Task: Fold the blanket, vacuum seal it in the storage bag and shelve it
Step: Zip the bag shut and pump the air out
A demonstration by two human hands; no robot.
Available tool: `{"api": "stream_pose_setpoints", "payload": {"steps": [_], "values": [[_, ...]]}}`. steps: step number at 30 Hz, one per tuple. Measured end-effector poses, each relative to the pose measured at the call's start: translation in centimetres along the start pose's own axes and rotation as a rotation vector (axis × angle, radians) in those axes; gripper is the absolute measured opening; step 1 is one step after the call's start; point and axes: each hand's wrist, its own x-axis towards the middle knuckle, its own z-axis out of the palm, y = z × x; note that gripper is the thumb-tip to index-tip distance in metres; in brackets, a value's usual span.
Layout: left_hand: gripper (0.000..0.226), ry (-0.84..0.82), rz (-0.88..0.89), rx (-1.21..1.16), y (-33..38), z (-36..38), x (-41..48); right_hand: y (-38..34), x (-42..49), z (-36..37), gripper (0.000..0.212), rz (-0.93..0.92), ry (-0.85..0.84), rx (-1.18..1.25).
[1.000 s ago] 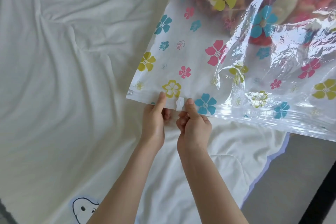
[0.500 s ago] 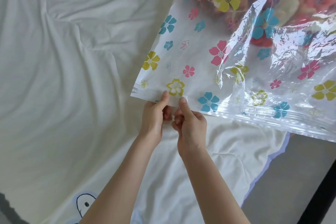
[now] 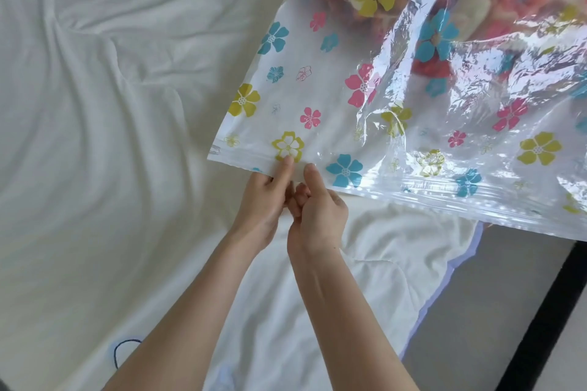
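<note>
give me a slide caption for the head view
Both hands, left and right, pinch the zip edge of a flowered storage bag over a white bed sheet.

No readable text, labels, brands or numbers. Faint print on the bag (image 3: 397, 124) zip strip, lower right of the frame and at its left corner, is too blurred to read. The rest of the bag carries only flower prints.
</note>
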Motion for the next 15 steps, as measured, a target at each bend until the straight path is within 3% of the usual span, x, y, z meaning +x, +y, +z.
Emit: {"api": "stream_pose_setpoints", "payload": {"steps": [9, 15], "values": [[0.038, -0.046, 0.057, 0.015, -0.6, -0.4, 0.5, -1.4, 1.3, -1.8, 0.022, -0.027, 0.074, -0.001], [0.04, -0.005, 0.045, -0.037, -0.8, -0.5, 0.8, -1.9, 1.8, -2.5, 0.017, -0.014, 0.024, -0.016]]}}
